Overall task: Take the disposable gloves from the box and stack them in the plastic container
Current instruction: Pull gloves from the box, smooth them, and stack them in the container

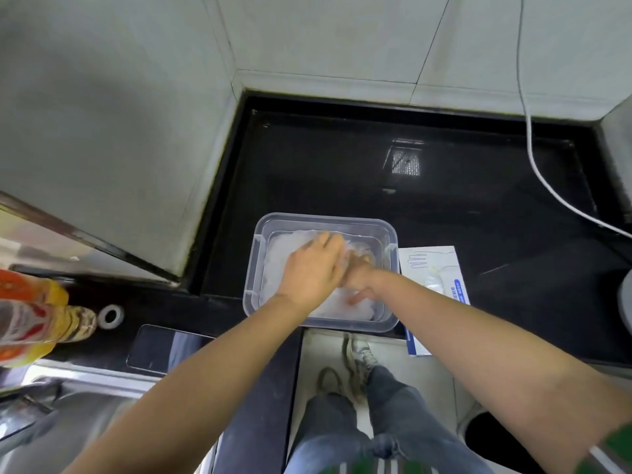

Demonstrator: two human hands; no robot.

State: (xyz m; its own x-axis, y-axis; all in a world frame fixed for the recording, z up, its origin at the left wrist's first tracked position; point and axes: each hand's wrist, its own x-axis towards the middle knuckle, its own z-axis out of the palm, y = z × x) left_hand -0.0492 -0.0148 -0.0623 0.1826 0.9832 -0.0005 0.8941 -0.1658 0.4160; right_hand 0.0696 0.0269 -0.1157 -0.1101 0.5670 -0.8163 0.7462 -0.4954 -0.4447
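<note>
A clear plastic container [390, 234] stands on the black counter near its front edge. Thin translucent gloves [273, 265] lie piled inside it. Both hands are in the container. My left hand [313, 271] lies flat, fingers straight, pressing down on the gloves. My right hand [359, 275] sits partly under the left one, its fingers down among the gloves; I cannot make out how they lie. The white and blue glove box [441, 265] lies flat just right of the container, with a bit of plastic sticking out of its opening.
A black counter [342, 172] runs to tiled walls. A white cable [537, 169] trails down at the right. On the left are a phone [154, 347], a tape roll [111, 316], an orange bottle [30, 316] and a steel sink [68, 415]. A dark bin [496, 436] is on the floor.
</note>
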